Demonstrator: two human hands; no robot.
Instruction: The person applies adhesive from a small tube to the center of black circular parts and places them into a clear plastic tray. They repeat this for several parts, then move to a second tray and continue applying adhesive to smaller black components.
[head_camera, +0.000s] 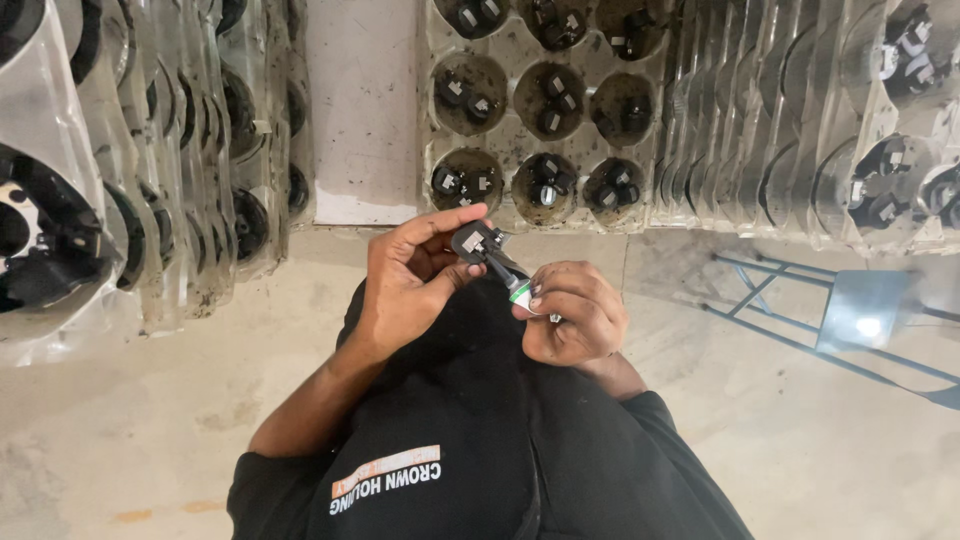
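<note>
- Hands meet at the middle of the view, above the person's dark-clothed lap, seen from a head camera looking down.
- The left hand (415, 275) is closed in a pinch: thumb and fingertips grip a small black plastic part (475, 241) with a pale metal patch on its face.
- The right hand (575, 312) is curled shut around a small screwdriver (512, 275) with a dark shaft and a green and white handle; the shaft slants up and to the left so that its tip touches the black part.
- The two hands are just beside each other, joined only by the tool and the part.
- Beyond the hands, at the far edge of the concrete floor (140, 440), a clear moulded plastic tray (510, 130) lies flat. It has round wells in rows, and each visible well holds a couple of the same small black parts (545, 182).
- To the right of that tray, more clear trays (760, 120) stand on edge in a tight stack, and further right some of them show black parts in their wells.
- Along the left edge of the view, another row of clear trays (190, 170) stands on edge, with dark round shapes showing through the plastic.
- Between the left row and the flat tray, a pale, dirt-speckled panel (362, 110) stands.
- On the floor to the right of the hands, a blue metal frame (760, 290) lies beside a shiny square plate (862, 308).
- The person wears a black garment (440, 440) with a patch of pale print on it.
</note>
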